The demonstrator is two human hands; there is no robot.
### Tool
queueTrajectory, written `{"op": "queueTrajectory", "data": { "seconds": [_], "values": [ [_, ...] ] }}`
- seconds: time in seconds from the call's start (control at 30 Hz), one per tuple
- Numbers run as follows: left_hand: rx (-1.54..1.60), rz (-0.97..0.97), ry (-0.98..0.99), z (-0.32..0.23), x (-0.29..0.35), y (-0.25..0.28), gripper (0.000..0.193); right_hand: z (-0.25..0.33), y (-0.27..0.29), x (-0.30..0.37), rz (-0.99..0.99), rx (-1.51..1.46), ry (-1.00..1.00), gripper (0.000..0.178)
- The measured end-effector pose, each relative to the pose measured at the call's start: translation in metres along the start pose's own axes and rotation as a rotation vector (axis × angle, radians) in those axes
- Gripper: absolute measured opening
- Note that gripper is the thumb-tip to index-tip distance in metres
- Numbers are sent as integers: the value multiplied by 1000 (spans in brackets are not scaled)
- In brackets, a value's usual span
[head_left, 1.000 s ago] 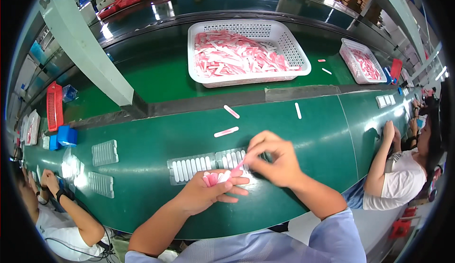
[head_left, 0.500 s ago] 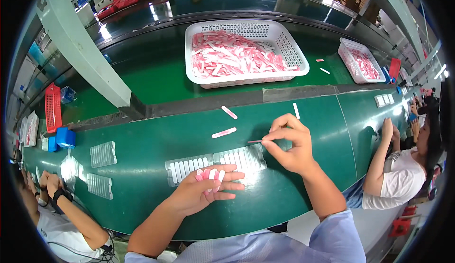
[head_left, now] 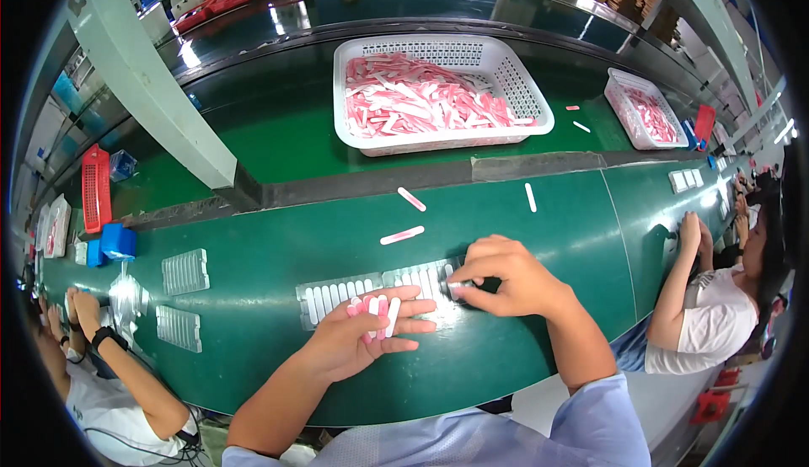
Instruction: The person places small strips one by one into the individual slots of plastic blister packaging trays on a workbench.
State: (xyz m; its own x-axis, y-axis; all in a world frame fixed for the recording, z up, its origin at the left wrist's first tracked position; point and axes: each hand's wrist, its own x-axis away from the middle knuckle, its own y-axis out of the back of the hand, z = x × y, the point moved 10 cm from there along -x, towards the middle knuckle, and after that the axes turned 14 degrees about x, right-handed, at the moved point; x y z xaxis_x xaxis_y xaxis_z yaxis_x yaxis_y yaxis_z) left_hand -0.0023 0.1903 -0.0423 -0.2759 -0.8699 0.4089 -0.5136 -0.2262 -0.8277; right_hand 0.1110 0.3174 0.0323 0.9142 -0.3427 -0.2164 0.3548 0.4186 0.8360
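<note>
The right hand (head_left: 456,285) has its thumb and index fingertip pinched on 1 small stick (head_left: 456,284), pale at the end that shows; the rest is hidden by the fingers, so its long axis cannot be told. This pinch sits at the right end of the clear tray (head_left: 390,277), above or against it; contact cannot be told. That is the relation that matters: the right fingers are nearer to the clear tray's right end than the left hand is, and the white sticks (head_left: 425,281) inside lie to the left of the pinch, side by side, their long axes running from the tray's near edge towards its far edge with a slight slant.

The left hand (head_left: 358,338) is palm up, near side and left of the clear tray. Its thumb presses a fan of pink and white sticks (head_left: 379,314) onto the palm and finger bases, while the other fingers stretch out loosely towards the tray's near edge. The fanned sticks point roughly the same way as those in the clear tray.

Just left of the clear tray is a neighbouring tray (head_left: 304,307), also holding white sticks. Beyond the clear tray lie 3 loose sticks (head_left: 402,235), and past those stands a white basket (head_left: 438,144) heaped with pink and white sticks.
</note>
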Motion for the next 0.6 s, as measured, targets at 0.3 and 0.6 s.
{"op": "queueTrajectory", "data": {
  "seconds": [0.3,0.6],
  "values": [
    [-6,168,-17,17,-4,-12,63,45,-18,1,-253,-38,-31,18],
    [156,89,47,14,-4,6,38,87,12,19,-440,569,478,26]
  ]
}}
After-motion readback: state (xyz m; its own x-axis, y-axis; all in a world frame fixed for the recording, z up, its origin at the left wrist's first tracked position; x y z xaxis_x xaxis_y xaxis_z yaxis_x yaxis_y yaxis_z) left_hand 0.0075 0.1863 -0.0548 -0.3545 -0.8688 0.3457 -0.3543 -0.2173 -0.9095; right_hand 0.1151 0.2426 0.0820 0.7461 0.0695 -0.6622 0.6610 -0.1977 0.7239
